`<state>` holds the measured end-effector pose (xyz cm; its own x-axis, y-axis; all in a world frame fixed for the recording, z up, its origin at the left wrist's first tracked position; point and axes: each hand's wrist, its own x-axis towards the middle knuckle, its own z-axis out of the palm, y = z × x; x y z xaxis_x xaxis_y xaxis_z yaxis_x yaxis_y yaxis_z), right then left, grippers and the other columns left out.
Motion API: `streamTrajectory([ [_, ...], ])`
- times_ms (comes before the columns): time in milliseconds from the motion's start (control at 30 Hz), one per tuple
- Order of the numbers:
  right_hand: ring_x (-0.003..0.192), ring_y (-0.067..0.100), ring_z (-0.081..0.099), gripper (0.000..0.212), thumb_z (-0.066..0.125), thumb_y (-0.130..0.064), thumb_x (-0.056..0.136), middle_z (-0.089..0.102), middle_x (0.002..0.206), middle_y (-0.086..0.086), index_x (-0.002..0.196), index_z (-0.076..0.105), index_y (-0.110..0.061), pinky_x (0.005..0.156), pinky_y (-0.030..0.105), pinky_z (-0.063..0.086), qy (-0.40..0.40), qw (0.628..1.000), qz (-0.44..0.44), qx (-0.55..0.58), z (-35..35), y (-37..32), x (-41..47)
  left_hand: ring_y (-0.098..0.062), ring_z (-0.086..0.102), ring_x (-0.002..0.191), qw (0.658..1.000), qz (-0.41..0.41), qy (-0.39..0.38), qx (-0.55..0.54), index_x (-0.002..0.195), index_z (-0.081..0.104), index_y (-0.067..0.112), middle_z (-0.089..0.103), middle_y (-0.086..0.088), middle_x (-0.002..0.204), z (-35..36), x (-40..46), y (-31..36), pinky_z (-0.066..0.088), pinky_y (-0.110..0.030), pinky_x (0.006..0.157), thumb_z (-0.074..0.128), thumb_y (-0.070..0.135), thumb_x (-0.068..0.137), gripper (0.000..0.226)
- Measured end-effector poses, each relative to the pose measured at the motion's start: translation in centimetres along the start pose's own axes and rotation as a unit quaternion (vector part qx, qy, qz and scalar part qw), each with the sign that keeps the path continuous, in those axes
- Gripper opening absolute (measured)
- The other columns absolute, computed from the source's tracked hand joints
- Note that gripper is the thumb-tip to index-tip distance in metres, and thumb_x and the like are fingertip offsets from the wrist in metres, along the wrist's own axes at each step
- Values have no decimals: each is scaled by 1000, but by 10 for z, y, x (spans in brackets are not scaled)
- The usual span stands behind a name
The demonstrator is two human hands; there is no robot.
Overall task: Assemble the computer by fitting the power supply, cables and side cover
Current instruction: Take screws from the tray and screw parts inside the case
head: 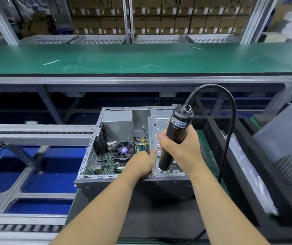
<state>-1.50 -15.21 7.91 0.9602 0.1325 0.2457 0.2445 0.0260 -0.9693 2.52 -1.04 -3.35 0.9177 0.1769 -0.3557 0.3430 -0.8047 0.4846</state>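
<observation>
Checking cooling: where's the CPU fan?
Head view, centre: CPU fan on the motherboard inside the open case, just left of the left hand.

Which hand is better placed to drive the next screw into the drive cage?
Probably the right hand: it already grips the black cylindrical electric screwdriver, tip down at the silver metal drive cage. The left hand holds no tool and only points with a finger beside it.

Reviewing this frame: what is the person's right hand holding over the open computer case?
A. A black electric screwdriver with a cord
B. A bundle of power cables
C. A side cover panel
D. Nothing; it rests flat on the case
A: the right hand grips a black electric screwdriver, its cord arching from the top, tip lowered into the open computer case.
</observation>
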Motion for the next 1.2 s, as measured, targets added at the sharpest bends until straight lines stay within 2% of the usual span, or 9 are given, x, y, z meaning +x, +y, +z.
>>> streamTrajectory([
  [133,72,31,60,36,73,-21,74,59,81,33,89,54,7,80,56,54,-21,1000,11,12,-1,-1,4,-25,62,92,987,-19,-20,-160,111,67,2,69,-17,113,0,5,-7,43,-32,72,41,59,97,64],
  [200,71,32,63,38,73,-19,75,60,76,28,91,55,11,79,53,55,-26,999,9,15,-3,0,3,-28,64,95,986,-14,-11,-164,110,66,2,69,-18,112,1,7,-8,40,-32,66,43,58,97,62],
  [367,70,30,62,38,73,-22,75,61,78,30,88,55,8,77,54,56,-22,1000,1,-7,-3,4,7,-33,64,106,987,-9,-7,-163,114,65,1,68,-20,115,2,8,-5,47,-39,81,41,59,96,65],
  [500,62,17,63,31,75,-23,71,65,63,2,85,56,-3,67,36,58,-41,999,-2,-21,3,6,10,-31,63,110,986,-4,-14,-169,115,66,5,68,-15,116,1,9,-7,50,-44,98,47,53,93,56],
  [633,58,12,64,40,74,-38,63,66,60,-5,84,55,-10,63,27,57,-54,998,-7,-22,5,9,10,-27,63,109,987,18,-28,-156,115,67,9,69,-11,116,-1,8,-6,50,-43,98,43,58,89,60],
  [800,59,14,65,39,75,-41,61,65,64,-3,83,55,-15,63,31,57,-46,999,-15,-24,8,11,9,-27,62,109,986,43,-30,-159,118,65,12,68,-8,117,-5,2,-4,49,-43,98,31,70,71,82],
  [967,61,17,65,39,75,-39,62,63,69,4,84,56,-13,67,42,59,-42,999,-18,-11,8,12,11,-30,62,103,991,23,-16,-134,116,64,7,68,-14,113,0,7,-9,51,-42,94,37,60,87,66],
  [1100,58,10,63,35,74,-39,63,64,65,-5,82,55,-17,60,26,57,-48,998,-32,-29,9,11,8,-29,61,109,991,38,-17,-130,117,65,10,68,-11,118,0,8,-8,49,-43,98,38,60,90,62],
  [1200,61,12,63,34,75,-39,62,63,68,-5,82,55,-19,64,37,59,-37,999,-29,-18,9,10,9,-31,63,101,991,29,-10,-134,111,65,5,69,-16,109,2,11,-10,51,-40,91,38,56,95,60],
])
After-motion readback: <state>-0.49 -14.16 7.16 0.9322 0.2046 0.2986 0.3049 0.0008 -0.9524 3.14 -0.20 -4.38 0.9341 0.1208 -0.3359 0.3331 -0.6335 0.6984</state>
